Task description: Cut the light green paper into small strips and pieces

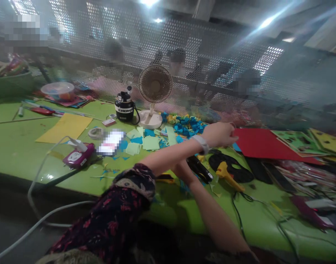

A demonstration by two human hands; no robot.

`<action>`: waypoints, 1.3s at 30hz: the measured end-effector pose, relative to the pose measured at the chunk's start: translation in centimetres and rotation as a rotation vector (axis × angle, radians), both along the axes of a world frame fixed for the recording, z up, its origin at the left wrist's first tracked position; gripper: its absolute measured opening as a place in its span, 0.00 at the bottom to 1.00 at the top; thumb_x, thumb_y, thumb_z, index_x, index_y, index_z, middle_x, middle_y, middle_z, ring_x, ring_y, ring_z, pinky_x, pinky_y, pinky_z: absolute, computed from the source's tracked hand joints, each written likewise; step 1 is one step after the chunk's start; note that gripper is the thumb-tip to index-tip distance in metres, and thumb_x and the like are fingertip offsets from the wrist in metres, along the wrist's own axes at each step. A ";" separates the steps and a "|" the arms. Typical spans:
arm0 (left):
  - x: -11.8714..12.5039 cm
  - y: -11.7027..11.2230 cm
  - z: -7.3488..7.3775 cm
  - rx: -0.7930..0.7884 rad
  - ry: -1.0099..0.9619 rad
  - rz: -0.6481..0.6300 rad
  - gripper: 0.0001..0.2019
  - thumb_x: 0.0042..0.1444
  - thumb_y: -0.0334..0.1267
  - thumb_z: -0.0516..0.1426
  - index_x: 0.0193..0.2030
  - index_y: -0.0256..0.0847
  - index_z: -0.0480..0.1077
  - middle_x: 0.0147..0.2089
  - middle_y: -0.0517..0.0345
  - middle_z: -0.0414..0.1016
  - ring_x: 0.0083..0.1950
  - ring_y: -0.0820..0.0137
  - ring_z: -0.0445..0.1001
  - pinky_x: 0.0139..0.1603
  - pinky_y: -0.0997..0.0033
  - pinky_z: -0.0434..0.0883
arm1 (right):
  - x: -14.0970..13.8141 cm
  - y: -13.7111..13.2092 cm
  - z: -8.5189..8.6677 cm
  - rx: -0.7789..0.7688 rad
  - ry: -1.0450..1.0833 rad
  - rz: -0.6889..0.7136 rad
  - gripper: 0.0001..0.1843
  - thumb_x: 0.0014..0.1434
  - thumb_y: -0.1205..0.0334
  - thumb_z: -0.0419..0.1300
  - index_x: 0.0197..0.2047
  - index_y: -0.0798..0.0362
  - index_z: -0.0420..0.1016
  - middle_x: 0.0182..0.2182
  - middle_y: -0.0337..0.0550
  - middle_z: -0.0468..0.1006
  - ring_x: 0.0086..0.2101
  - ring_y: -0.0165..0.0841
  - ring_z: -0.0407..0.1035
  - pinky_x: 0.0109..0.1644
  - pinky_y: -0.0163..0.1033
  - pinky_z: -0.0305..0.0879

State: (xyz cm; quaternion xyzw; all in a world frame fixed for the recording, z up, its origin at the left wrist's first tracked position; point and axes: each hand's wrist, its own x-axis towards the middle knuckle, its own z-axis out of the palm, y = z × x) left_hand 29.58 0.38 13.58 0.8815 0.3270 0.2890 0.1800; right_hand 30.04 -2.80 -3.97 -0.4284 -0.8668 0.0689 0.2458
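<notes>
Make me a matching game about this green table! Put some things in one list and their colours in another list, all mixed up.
Things:
1. desk fan
2. glue gun
3. big sheet of card
4. socket box

Colours:
A. red
B. pink
C. cream
D. yellow

Right pairs: 1-C, 2-D, 3-A, 4-B

Near 6 o'clock the left forearm point(170, 156) covers most of the right hand point(181, 170), so its fingers cannot be made out. At 9 o'clock a pixelated patch point(111, 142) masks something on the tabletop point(19, 146). At 4 o'clock, thin sticks point(308, 176) run off the right edge, too small to identify.
</notes>
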 end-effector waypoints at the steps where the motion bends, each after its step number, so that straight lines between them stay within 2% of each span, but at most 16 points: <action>1: -1.8 0.0 -0.5 0.001 0.004 -0.007 0.15 0.63 0.45 0.56 0.31 0.38 0.76 0.36 0.49 0.78 0.41 0.64 0.75 0.39 0.66 0.65 | 0.2 -0.3 0.4 0.002 0.006 -0.015 0.12 0.67 0.57 0.58 0.50 0.53 0.75 0.48 0.50 0.77 0.45 0.40 0.74 0.49 0.48 0.73; 4: -8.8 0.2 -2.8 0.010 0.018 0.045 0.17 0.64 0.46 0.56 0.27 0.37 0.73 0.29 0.53 0.74 0.34 0.69 0.70 0.37 0.68 0.62 | 0.7 -0.8 1.8 -0.012 -0.059 -0.090 0.08 0.66 0.62 0.58 0.39 0.53 0.78 0.37 0.48 0.80 0.40 0.41 0.75 0.45 0.44 0.71; 7: -16.0 0.2 -5.0 0.020 -0.034 0.200 0.21 0.64 0.49 0.55 0.23 0.37 0.69 0.25 0.57 0.71 0.29 0.73 0.65 0.33 0.71 0.59 | 1.0 -1.3 3.5 0.028 -0.064 -0.122 0.07 0.66 0.63 0.57 0.39 0.52 0.77 0.38 0.48 0.81 0.41 0.40 0.75 0.46 0.43 0.69; 10: -21.0 -0.5 -6.8 -0.289 -0.056 0.240 0.26 0.62 0.56 0.53 0.21 0.38 0.67 0.18 0.59 0.67 0.23 0.74 0.65 0.28 0.73 0.59 | 1.1 -1.9 4.7 0.107 0.030 -0.115 0.09 0.67 0.63 0.55 0.41 0.52 0.77 0.38 0.47 0.81 0.41 0.40 0.74 0.46 0.42 0.68; 12: -22.5 -1.5 -7.9 -0.572 -0.077 0.233 0.29 0.59 0.63 0.53 0.22 0.38 0.69 0.17 0.58 0.69 0.20 0.73 0.68 0.26 0.73 0.62 | 0.7 -2.3 5.1 0.181 0.091 -0.089 0.10 0.68 0.61 0.54 0.41 0.52 0.77 0.38 0.47 0.81 0.41 0.39 0.74 0.47 0.42 0.67; 14: -22.8 -2.5 -9.2 -0.856 -0.109 0.171 0.33 0.57 0.68 0.51 0.26 0.35 0.72 0.22 0.51 0.75 0.23 0.70 0.73 0.27 0.72 0.66 | 0.1 -2.8 5.1 0.265 0.112 -0.058 0.11 0.69 0.60 0.54 0.42 0.52 0.77 0.38 0.48 0.81 0.41 0.39 0.74 0.47 0.42 0.67; 16: -22.4 -3.2 -10.5 -1.157 -0.278 0.102 0.33 0.55 0.68 0.53 0.33 0.34 0.75 0.31 0.47 0.80 0.33 0.65 0.79 0.33 0.70 0.72 | -0.6 -3.2 5.0 0.322 0.078 -0.018 0.11 0.69 0.60 0.54 0.42 0.52 0.78 0.38 0.48 0.82 0.41 0.39 0.74 0.48 0.43 0.68; 17: -22.1 -3.4 -11.1 -1.257 -0.397 0.072 0.30 0.53 0.66 0.57 0.35 0.35 0.74 0.35 0.47 0.81 0.37 0.65 0.79 0.37 0.68 0.74 | -0.9 -3.4 4.9 0.333 0.052 0.007 0.11 0.69 0.61 0.54 0.42 0.52 0.78 0.37 0.48 0.82 0.41 0.39 0.74 0.48 0.44 0.68; 19: -21.5 -3.5 -12.2 -1.345 -0.624 0.078 0.25 0.48 0.59 0.66 0.29 0.35 0.71 0.31 0.51 0.79 0.36 0.67 0.78 0.42 0.66 0.75 | -1.4 -3.8 4.7 0.320 0.009 0.065 0.11 0.69 0.62 0.54 0.42 0.50 0.78 0.37 0.46 0.82 0.40 0.38 0.74 0.51 0.46 0.68; 22: -21.3 -3.6 -13.0 -1.359 -0.803 0.068 0.22 0.42 0.47 0.72 0.25 0.35 0.67 0.26 0.60 0.74 0.30 0.75 0.73 0.39 0.71 0.73 | -1.4 -4.1 4.9 0.310 0.034 0.145 0.10 0.67 0.63 0.55 0.47 0.49 0.78 0.40 0.46 0.82 0.42 0.38 0.74 0.55 0.49 0.67; 25: -21.7 -3.7 -13.1 -1.405 -0.857 0.040 0.19 0.43 0.44 0.73 0.25 0.35 0.69 0.25 0.61 0.73 0.27 0.78 0.70 0.35 0.74 0.70 | -0.7 -4.2 5.4 0.338 0.100 0.147 0.18 0.64 0.67 0.55 0.55 0.48 0.74 0.49 0.49 0.80 0.49 0.41 0.72 0.58 0.52 0.67; 28: -22.0 -3.8 -13.1 -1.432 -0.862 0.015 0.16 0.44 0.42 0.72 0.28 0.34 0.72 0.26 0.60 0.74 0.27 0.78 0.69 0.34 0.74 0.70 | -0.2 -4.1 5.6 0.257 0.073 0.115 0.23 0.61 0.69 0.55 0.58 0.45 0.73 0.58 0.50 0.73 0.57 0.45 0.67 0.60 0.56 0.65; 31: -22.0 -3.9 -13.6 -1.398 -0.831 -0.005 0.15 0.47 0.43 0.71 0.30 0.34 0.74 0.26 0.60 0.74 0.27 0.78 0.69 0.35 0.74 0.70 | -0.5 -4.2 5.3 0.192 0.060 0.192 0.18 0.60 0.68 0.57 0.51 0.44 0.77 0.60 0.49 0.71 0.60 0.45 0.64 0.61 0.59 0.64; 33: -21.9 -4.0 -14.0 -1.344 -0.809 -0.019 0.15 0.48 0.45 0.70 0.32 0.35 0.75 0.28 0.60 0.75 0.29 0.77 0.70 0.37 0.73 0.71 | -1.0 -4.3 4.8 0.184 0.138 0.211 0.11 0.62 0.66 0.58 0.44 0.45 0.79 0.58 0.48 0.72 0.59 0.44 0.65 0.61 0.58 0.64; 35: -21.7 -4.2 -14.1 -1.285 -0.809 -0.045 0.16 0.47 0.45 0.70 0.35 0.35 0.76 0.32 0.58 0.77 0.33 0.75 0.73 0.43 0.70 0.72 | -1.6 -4.5 4.3 0.156 0.267 0.117 0.06 0.64 0.63 0.59 0.39 0.47 0.78 0.56 0.49 0.74 0.57 0.43 0.68 0.60 0.55 0.65; 39: -21.5 -4.9 -13.7 -1.267 -0.761 -0.137 0.12 0.47 0.40 0.68 0.36 0.35 0.76 0.40 0.52 0.79 0.44 0.67 0.76 0.50 0.62 0.74 | -2.4 -4.6 3.9 0.033 0.463 -0.127 0.10 0.64 0.55 0.60 0.32 0.49 0.73 0.54 0.50 0.75 0.53 0.42 0.71 0.58 0.52 0.68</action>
